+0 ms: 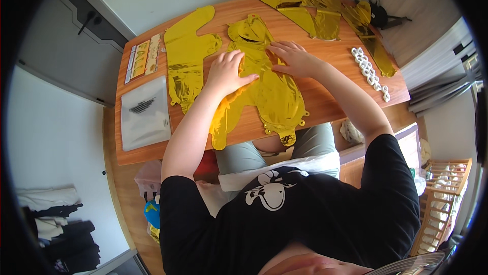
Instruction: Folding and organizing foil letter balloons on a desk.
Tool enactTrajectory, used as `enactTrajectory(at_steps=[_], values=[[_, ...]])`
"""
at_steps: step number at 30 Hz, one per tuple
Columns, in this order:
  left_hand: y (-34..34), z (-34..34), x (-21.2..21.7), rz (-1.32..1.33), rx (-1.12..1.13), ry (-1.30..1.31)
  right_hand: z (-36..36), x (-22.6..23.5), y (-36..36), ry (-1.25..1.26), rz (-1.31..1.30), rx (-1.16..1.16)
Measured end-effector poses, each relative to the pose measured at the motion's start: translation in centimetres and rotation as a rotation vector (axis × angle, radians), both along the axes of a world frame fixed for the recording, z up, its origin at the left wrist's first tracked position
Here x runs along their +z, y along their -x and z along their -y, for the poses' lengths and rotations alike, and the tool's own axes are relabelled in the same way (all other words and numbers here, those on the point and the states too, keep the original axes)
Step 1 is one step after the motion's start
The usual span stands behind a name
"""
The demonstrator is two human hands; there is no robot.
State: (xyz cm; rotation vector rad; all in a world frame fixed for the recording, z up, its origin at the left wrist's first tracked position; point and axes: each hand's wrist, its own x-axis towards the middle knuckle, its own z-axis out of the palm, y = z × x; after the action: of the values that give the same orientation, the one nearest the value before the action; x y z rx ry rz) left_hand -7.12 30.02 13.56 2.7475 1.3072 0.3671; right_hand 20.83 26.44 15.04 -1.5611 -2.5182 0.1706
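Note:
A flat, uninflated gold foil balloon (277,94) lies spread in front of me, its lower end hanging past the table's near edge. My left hand (226,74) rests on its left side, fingers and thumb spread, beside some crumpled orange-gold foil (222,112). On the upper right part of the balloon lies my right hand (295,59), fingers stretched out over the foil. Neither hand is closed round anything that I can see. To the left is another flat gold foil balloon (184,51).
More gold foil balloons (325,18) lie along the far right. Small white rolls (365,67) stand in rows at the right. A clear plastic bag (146,122) and a printed card pack (144,59) lie on the left of the wooden table (351,100). A black device (377,16) sits behind.

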Motion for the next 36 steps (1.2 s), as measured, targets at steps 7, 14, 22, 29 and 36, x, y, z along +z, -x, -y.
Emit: enactTrajectory(at_steps=[7,14,22,29,36], values=[[-0.2,0.1,0.1,0.025,-0.013,-0.027,-0.1,-1.0,0.0,-0.025,-0.003,-0.028],[-0.1,0.3,-0.1,0.032,-0.010,-0.035,0.5,-0.1,1.0,0.036,0.083,-0.095],[-0.1,0.1,-0.3,0.050,-0.021,-0.040,1.4,-0.8,1.7,-0.067,0.070,-0.119],[0.0,-0.3,-0.6,0.083,-0.017,-0.029,1.4,-1.9,1.6,-0.136,0.063,-0.128],[0.1,-0.8,-0.6,0.172,-0.001,0.021,1.7,-2.6,1.6,-0.139,0.058,-0.147]])
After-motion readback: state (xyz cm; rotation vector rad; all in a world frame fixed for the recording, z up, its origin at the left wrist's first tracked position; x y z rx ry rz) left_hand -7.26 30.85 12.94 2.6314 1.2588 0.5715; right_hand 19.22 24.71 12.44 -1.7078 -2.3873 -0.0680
